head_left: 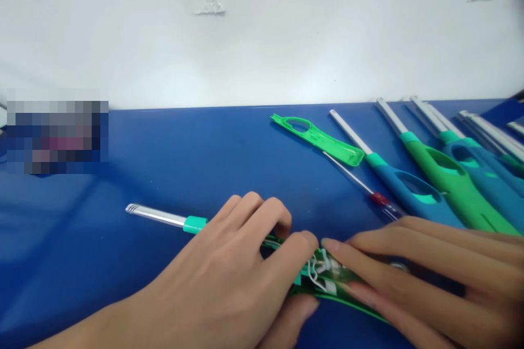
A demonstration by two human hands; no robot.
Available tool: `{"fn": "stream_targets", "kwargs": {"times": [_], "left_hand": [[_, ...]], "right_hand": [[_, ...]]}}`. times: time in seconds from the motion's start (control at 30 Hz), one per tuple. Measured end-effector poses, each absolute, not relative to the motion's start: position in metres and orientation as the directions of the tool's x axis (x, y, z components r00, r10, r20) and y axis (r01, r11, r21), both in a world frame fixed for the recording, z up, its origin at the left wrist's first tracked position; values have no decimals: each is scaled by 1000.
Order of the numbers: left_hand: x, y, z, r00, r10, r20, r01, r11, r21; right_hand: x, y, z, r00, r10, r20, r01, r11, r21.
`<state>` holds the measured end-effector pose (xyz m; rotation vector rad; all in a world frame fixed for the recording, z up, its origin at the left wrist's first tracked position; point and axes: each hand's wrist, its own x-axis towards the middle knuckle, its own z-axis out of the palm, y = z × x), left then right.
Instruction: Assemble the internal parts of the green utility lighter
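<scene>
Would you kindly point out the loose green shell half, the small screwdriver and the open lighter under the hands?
Loose green shell half (323,140), head view, on its flat middle.
Small screwdriver (379,198), head view, on the red collar of its handle.
Open lighter (325,275), head view, on the exposed wiring between both hands.

Blue table (172,163) bears lighters (446,180), green shell (323,139), screwdriver (364,185)

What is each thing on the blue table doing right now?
Open lighter: lying flat, its white wires showing, both hands on it, metal tube pointing left.
Left hand: resting on the open lighter, fingers curled.
Right hand: fingers flat on the open lighter.
Green shell: loose, lying alone.
Screwdriver: lying flat, untouched.
Lighters at right: closed up, side by side.
</scene>
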<state>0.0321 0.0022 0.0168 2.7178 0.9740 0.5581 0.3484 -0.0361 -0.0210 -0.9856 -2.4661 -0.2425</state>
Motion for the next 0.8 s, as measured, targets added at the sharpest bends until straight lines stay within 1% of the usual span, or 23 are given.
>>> {"fn": "stream_targets", "kwargs": {"times": [0.13,0.3,0.47,0.57,0.8], "left_hand": [[33,2,17,706,650,282,572,-758,313],[32,4,21,747,617,246,536,-779,327],[33,6,22,731,639,237,543,-756,365],[32,5,22,729,643,235,540,-751,381],[29,5,25,767,607,208,524,-780,343]], "right_hand": [[353,-38,-22,-642,596,482,688,725,19],[356,-41,-24,-660,589,467,680,732,37],[353,-41,-29,-624,613,484,709,705,21],[353,-40,-29,-632,604,486,707,706,43],[357,-45,-26,-652,615,443,706,706,59]]}}
